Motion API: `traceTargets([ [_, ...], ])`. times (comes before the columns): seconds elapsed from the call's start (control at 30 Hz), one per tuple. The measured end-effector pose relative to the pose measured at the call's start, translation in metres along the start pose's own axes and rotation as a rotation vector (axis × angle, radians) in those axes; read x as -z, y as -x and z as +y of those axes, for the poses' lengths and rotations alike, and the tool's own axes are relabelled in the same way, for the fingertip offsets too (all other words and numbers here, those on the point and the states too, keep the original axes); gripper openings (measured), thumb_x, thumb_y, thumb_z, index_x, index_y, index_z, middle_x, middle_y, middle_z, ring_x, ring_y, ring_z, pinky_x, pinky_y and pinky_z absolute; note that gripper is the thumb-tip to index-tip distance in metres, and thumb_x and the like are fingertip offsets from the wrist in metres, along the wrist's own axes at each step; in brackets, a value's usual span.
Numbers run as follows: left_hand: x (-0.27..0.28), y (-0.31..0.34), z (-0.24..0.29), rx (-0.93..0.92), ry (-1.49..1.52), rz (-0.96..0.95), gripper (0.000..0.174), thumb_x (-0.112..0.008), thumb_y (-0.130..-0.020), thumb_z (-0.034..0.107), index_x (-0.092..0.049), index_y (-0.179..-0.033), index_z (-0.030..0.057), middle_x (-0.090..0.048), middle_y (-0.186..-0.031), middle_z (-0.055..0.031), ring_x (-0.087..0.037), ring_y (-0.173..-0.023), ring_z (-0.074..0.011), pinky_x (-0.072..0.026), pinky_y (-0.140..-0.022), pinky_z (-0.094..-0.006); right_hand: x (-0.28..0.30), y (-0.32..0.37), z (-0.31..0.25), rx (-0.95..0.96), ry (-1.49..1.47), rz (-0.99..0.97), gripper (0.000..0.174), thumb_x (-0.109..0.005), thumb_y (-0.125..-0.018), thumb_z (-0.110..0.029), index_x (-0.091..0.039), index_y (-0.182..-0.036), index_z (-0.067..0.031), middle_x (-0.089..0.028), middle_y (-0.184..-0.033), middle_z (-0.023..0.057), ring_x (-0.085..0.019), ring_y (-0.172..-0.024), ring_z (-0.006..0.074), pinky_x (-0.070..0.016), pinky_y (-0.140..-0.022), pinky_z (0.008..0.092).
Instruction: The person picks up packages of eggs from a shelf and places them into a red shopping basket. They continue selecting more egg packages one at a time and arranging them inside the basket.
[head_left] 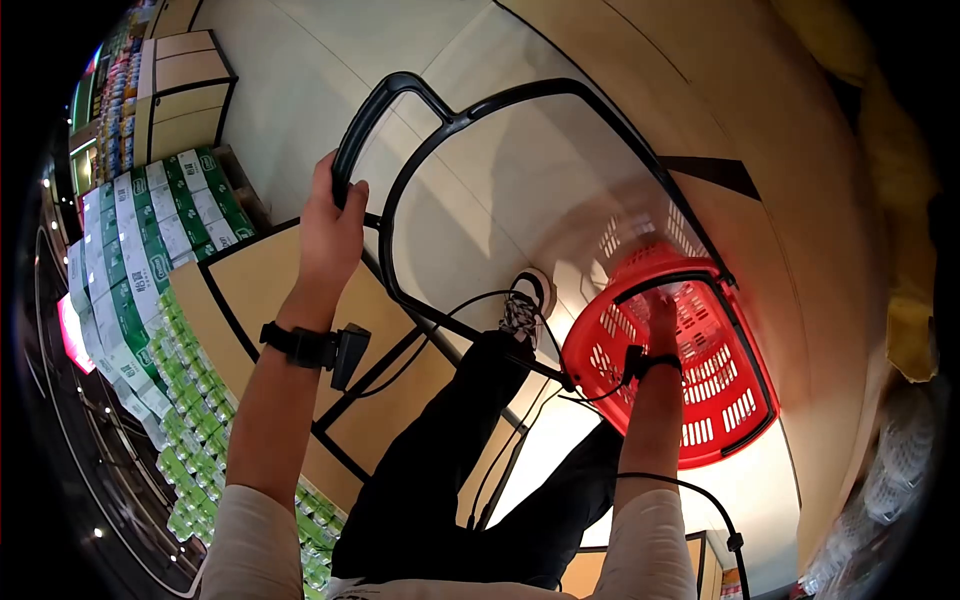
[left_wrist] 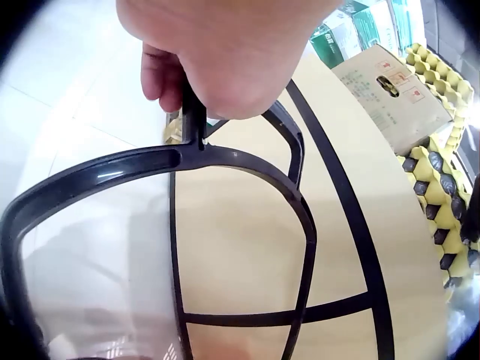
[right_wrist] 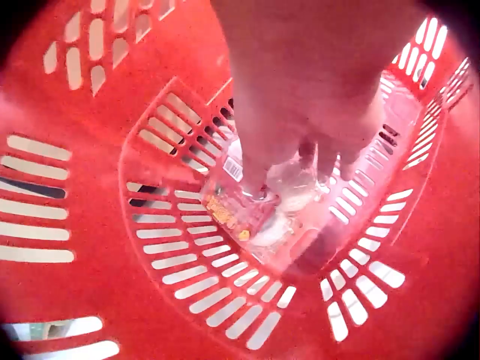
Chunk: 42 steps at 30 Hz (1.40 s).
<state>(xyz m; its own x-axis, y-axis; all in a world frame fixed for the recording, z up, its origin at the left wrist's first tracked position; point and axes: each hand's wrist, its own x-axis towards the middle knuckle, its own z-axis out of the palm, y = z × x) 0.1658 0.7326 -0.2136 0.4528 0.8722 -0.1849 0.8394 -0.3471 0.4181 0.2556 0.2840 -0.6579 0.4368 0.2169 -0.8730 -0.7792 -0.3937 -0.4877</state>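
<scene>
Left hand curls firmly round one black pull handle of one red shopping basket at right, over pale tiled floor, the right hand inside it beside clear plastic packaging, its openness and grip impossible to tell, many green-and-white cartons stacked far left in the shop.

Got a shopping basket over on the right, right hand down in it, by packaged goods at the bottom. Just left of that, a sneaker on the floor. Further left, left hand on the pull handle. Way over far left, stacked cartons.
</scene>
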Motion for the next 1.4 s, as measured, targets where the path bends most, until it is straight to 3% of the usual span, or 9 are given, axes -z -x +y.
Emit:
traceTargets([
  [0.1, 0.003, 0.001, 0.0, 0.021, 0.048, -0.017, 0.04, -0.054, -0.086, 0.014, -0.041, -0.122, 0.0032, -0.053, -0.076, -0.0085, -0.049, -0.068, -0.0161, -0.0435, -0.067, -0.029, 0.003, -0.006, 0.008, 0.062, 0.131, 0.063, 0.044, -0.055, -0.083, -0.028, -0.044, -0.122, -0.0115, -0.061, -0.09, 0.0016, -0.054, -0.082, 0.0149, -0.0434, -0.067, 0.0361],
  [0.2, 0.013, 0.011, 0.013, 0.095, 0.061, -0.032, 0.043, -0.057, -0.084, 0.013, -0.042, -0.122, 0.0022, -0.05, -0.079, -0.0042, -0.047, -0.07, -0.0126, -0.0423, -0.066, -0.0257, 0.025, -0.028, 0.039, 0.489, 1.729, -0.1, 0.053, -0.056, -0.081, -0.019, -0.037, -0.13, -0.0118, -0.061, -0.084, 0.0077, -0.058, -0.079, 0.0215, -0.047, -0.071, 0.0378],
  [0.3, 0.011, 0.008, -0.005, 0.094, 0.212, -0.063, 0.045, -0.058, -0.083, 0.013, -0.041, -0.123, 0.0037, -0.049, -0.08, -0.002, -0.046, -0.07, -0.0118, -0.0419, -0.065, -0.0247, 0.012, 0.056, -0.035, 0.017, 0.4, -0.008, 0.047, -0.055, -0.083, -0.021, -0.041, -0.127, -0.011, -0.061, -0.085, 0.0046, -0.057, -0.079, 0.0193, -0.0463, -0.07, 0.0352],
  [0.4, 0.022, 0.022, 0.007, 0.134, 0.272, -0.099, 0.044, -0.057, -0.083, 0.013, -0.041, -0.123, 0.0042, -0.049, -0.078, -0.0017, -0.046, -0.068, -0.0122, -0.0418, -0.063, -0.0259, 0.01, 0.144, -0.102, -0.185, 0.066, 0.03, 0.041, -0.054, -0.086, -0.023, -0.045, -0.124, -0.0102, -0.061, -0.086, 0.0014, -0.057, -0.079, 0.0171, -0.0455, -0.069, 0.0326],
  [0.53, 0.033, 0.025, 0.009, -0.009, 0.199, -0.113, 0.037, -0.056, -0.082, 0.015, -0.044, -0.115, 0.004, -0.051, -0.075, -0.0047, -0.047, -0.063, -0.0143, -0.0418, -0.057, -0.0291, 0.054, 0.242, -0.103, 0.239, 0.187, 0.024, 0.031, -0.053, -0.084, -0.024, -0.058, -0.107, -0.0034, -0.059, -0.097, 0.012, -0.058, -0.086, 0.02, -0.0452, -0.076, 0.0312],
  [0.77, 0.068, 0.048, 0.033, -0.07, 0.122, -0.252, 0.022, -0.06, -0.081, 0.019, -0.047, -0.084, 0.0016, -0.048, -0.066, -0.0061, -0.044, -0.061, -0.0169, -0.0397, -0.058, -0.0336, 0.119, 0.489, -0.197, 0.036, -0.319, 0.465, 0.024, -0.052, -0.087, -0.025, -0.056, -0.1, -0.0056, -0.063, -0.088, 0.0086, -0.061, -0.08, 0.0154, -0.048, -0.067, 0.0284],
  [0.87, 0.08, 0.075, 0.072, -0.067, 0.122, -0.216, 0.022, -0.06, -0.081, 0.018, -0.045, -0.082, 0.001, -0.049, -0.067, -0.0093, -0.047, -0.061, -0.0229, -0.0403, -0.06, -0.0363, 0.17, 0.546, -0.217, 0.288, -0.456, 0.777, 0.017, -0.049, -0.089, -0.021, -0.055, -0.089, -0.0057, -0.06, -0.076, 0.0056, -0.059, -0.07, 0.0138, -0.0467, -0.061, 0.0256],
  [1.1, 0.079, 0.13, 0.113, -0.126, 0.037, -0.062, 0.019, -0.059, -0.08, 0.015, -0.046, -0.084, 0.0012, -0.053, -0.068, -0.0111, -0.053, -0.062, -0.027, -0.0418, -0.06, -0.0384, 0.209, 0.555, -0.333, 0.422, -0.284, 0.715, 0.04, -0.054, -0.086, -0.041, -0.046, -0.1, -0.0042, -0.056, -0.088, 0.0055, -0.056, -0.071, 0.0128, -0.0446, -0.059, 0.0252],
  [1.4, 0.063, 0.162, 0.14, -0.17, 0.139, -0.13, 0.02, -0.059, -0.081, 0.015, -0.046, -0.084, 0.0006, -0.05, -0.067, -0.0082, -0.049, -0.06, -0.0196, -0.0411, -0.058, -0.0336, 0.201, 0.532, -0.354, 0.391, -0.33, 0.501, 0.047, -0.064, -0.079, -0.041, -0.046, -0.099, -0.0031, -0.052, -0.086, 0.0065, -0.058, -0.073, 0.0154, -0.0478, -0.051, 0.025],
])
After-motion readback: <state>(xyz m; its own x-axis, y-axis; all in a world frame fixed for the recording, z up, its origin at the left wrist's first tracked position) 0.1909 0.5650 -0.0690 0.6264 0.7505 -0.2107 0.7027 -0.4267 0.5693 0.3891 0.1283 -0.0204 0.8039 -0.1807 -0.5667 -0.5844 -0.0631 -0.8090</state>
